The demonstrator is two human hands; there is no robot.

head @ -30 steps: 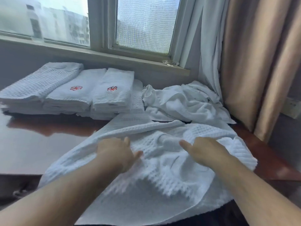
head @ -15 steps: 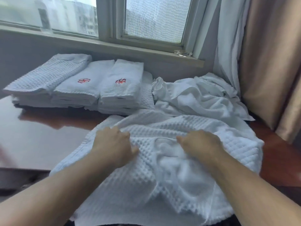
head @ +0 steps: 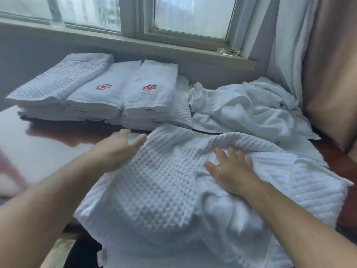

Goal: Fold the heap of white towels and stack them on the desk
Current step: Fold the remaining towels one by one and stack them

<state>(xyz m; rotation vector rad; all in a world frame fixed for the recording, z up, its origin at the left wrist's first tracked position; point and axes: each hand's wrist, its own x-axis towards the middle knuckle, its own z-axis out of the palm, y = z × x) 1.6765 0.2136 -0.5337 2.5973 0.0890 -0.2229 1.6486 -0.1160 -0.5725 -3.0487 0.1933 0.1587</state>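
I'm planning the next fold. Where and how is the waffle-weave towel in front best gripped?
Probably pinch the waffle-weave towel at its far left edge, near the left hand, coming from the left: that edge lies free on the desk, while the middle is bunched under the flat right hand.

This looks like a hotel room. A glossy wooden table stands under a window with a sheer white curtain and a tan drape. The folded white towels carry matching red embroidered emblems.
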